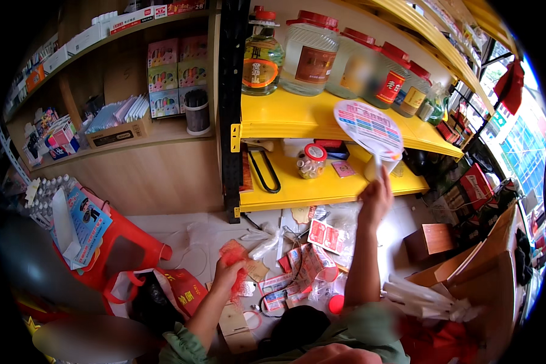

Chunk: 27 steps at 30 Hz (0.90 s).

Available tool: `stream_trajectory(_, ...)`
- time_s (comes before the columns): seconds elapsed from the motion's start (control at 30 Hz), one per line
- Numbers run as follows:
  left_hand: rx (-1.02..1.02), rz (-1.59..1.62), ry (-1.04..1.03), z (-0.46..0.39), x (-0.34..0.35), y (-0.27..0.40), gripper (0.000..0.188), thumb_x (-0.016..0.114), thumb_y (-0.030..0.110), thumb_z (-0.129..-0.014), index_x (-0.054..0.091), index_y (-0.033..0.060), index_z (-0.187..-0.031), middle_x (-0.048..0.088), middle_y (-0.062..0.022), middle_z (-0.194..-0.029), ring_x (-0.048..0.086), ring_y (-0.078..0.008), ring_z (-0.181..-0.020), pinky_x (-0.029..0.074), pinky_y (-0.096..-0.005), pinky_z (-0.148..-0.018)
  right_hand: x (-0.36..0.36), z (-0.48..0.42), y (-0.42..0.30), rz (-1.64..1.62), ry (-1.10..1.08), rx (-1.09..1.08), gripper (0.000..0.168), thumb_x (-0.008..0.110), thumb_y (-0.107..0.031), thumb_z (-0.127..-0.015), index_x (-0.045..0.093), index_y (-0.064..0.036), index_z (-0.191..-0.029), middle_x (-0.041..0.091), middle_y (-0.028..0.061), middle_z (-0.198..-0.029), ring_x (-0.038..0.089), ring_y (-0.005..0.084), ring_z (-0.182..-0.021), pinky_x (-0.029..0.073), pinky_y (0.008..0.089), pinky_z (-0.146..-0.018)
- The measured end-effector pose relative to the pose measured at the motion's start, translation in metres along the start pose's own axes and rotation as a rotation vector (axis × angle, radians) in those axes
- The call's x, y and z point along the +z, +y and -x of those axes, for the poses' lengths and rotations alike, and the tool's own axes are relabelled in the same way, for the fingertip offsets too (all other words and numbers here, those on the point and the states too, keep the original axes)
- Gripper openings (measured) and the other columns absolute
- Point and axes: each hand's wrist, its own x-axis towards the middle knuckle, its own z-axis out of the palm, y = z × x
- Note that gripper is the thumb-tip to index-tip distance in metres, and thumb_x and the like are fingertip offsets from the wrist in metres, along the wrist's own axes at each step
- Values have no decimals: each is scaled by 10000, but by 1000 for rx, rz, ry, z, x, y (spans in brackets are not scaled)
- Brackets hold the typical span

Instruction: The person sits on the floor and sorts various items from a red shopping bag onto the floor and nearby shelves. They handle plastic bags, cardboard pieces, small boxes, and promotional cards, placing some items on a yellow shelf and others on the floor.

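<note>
My left hand grips a bunched piece of red mesh above the littered floor. Raised in front of the yellow shelves, my right hand holds a round printed hand fan by its handle. The fan overlaps the edge of the upper yellow shelf. Below the fan, on the lower shelf, stand a clear jar with a red lid and a pink card. A black U-shaped bar lies left of the jar.
Large red-lidded jars of liquid line the upper shelf. Papers, plastic and cords litter the floor. A red plastic stool and a red bag are at left; a cardboard box stands at right. Wooden shelves hold stationery.
</note>
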Motion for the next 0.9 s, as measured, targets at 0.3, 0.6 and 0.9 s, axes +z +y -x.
stream_trajectory(0.3,53,37,-4,32,-30,27,313,583,-10,-769,589,38,-1078,605,-21,-830,566,-110,-694,467,-225,-610,116,-20,20,22,-53,213,452,404,-79,-869,336,6,-1308,412,16,-616,367,94,-447,393,264,-389)
stream_trajectory(0.6,28,72,86,43,-52,16,332,571,-1,-773,574,37,-1102,596,-46,-847,566,-136,-678,472,-242,-604,146,-9,38,72,61,48,455,359,-106,-901,279,29,-1328,459,56,-704,446,125,-487,420,285,-391)
stream_trajectory(0.9,-36,92,49,52,-58,12,333,593,13,-772,571,26,-1104,595,-53,-902,556,-137,-797,463,-246,-672,137,-54,76,279,42,214,697,583,-329,-858,185,6,-1321,567,202,-844,578,241,-482,485,343,-376)
